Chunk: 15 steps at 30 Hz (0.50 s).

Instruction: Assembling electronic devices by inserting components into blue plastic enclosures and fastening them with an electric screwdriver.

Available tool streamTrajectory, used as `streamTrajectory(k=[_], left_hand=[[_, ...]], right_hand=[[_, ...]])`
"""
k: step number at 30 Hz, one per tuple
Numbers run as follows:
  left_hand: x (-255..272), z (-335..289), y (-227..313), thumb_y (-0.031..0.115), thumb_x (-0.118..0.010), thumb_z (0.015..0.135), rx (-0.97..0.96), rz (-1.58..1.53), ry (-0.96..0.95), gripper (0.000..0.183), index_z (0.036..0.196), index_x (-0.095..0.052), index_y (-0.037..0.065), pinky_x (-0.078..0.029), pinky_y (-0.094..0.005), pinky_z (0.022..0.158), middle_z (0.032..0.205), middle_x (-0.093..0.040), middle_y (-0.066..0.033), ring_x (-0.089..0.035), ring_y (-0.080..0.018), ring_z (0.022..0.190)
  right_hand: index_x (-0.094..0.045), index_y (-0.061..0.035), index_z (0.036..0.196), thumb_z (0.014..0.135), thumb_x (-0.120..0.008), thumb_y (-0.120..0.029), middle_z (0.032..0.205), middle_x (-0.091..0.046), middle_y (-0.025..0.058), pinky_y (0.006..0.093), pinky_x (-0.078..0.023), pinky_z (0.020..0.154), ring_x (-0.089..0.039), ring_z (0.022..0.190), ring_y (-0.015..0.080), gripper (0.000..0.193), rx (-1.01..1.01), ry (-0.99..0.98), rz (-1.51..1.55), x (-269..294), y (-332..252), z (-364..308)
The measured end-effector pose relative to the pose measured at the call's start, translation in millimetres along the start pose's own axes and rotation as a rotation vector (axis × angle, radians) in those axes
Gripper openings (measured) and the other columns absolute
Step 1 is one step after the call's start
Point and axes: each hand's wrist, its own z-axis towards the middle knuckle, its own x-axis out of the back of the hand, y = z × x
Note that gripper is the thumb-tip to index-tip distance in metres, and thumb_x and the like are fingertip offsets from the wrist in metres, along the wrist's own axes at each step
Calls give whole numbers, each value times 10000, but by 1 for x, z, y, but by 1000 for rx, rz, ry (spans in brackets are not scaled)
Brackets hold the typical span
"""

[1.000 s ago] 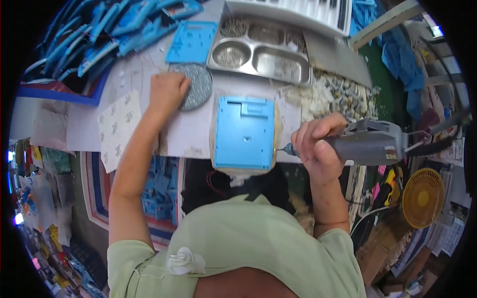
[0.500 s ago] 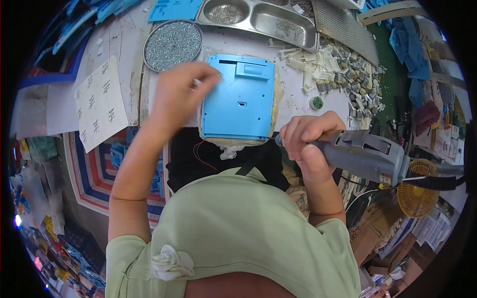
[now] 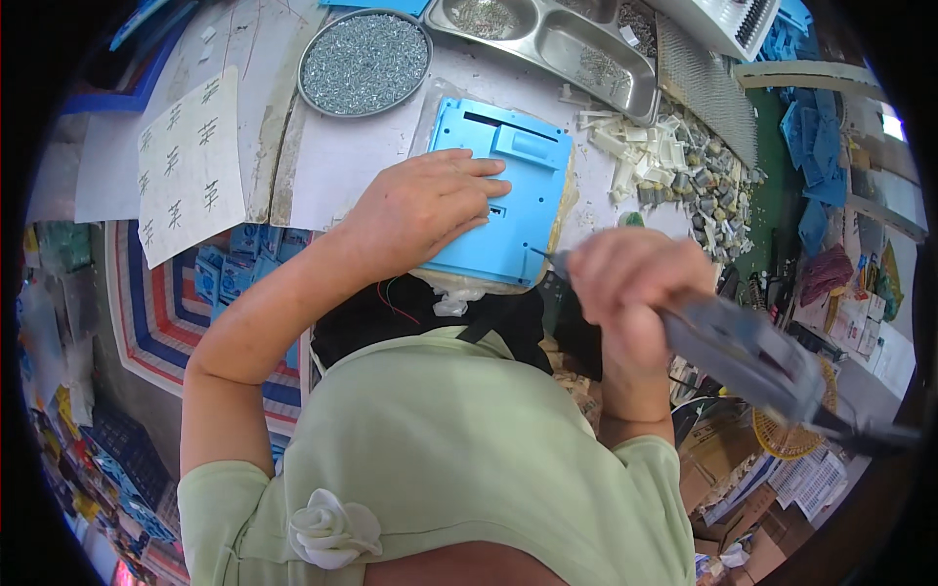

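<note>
A blue plastic casing (image 3: 542, 186) lies on a padded, plastic-wrapped surface at the table's near edge. My left hand (image 3: 430, 205) rests flat on its left part, fingers stretched toward the right. In my right hand (image 3: 635, 278) is a grey electric screwdriver (image 3: 747, 356), blurred by motion, its fingers wrapped round the front of the body. The thin bit points left at the casing's lower right corner, near a small hole there; whether it touches, I cannot tell. Thin red and green wires (image 3: 396, 305) hang out below the casing's lower left edge.
Beyond the casing stand a round dish (image 3: 363, 63) of small screws and a metal compartment tray (image 3: 640, 83) with small parts. White plastic pieces and grey parts (image 3: 684, 176) are heaped at right. A paper sheet (image 3: 191, 171) with handwriting lies at left; blue pieces fill a striped bag (image 3: 161, 313).
My left hand has come down from above the casing's left edge to lie flat on it. My right hand has raised the screwdriver slightly, its bit now over the casing's corner. The view has shifted.
</note>
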Motion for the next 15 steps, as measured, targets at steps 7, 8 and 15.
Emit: streamTrajectory(k=[7, 8, 15], left_hand=[[-1, 0, -5, 101, -711, 825, -3, -11, -1, 182, 994, -666, 50, -494, -451, 1007, 1154, -696, -59, -631, -258, 1150], [-1, 0, -5, 100, -706, 834, 4, -23, -11, 164, 986, -666, 52, -491, -457, 1010, 1175, -693, -49, -625, -262, 1166], [-1, 2, -9, 94, -720, 817, 4, -36, -7, 152, 948, -656, 53, -493, -466, 1007, 1170, -694, -52, -620, -257, 1179]], right_hand=[[-473, -68, 802, 859, -711, -156, 571, -535, 43, 338, -469, 532, -528, 493, 181, 260, 10, -79, -246, -9, 18, 8], [-489, -47, 785, 826, -700, -73, 571, -533, 58, 325, -454, 498, -527, 487, 189, 217, 23, -106, -185, -5, 18, 13], [-489, -38, 782, 847, -707, -60, 613, -541, 72, 329, -463, 526, -532, 529, 186, 228, 55, 32, -148, 14, 20, 36]])
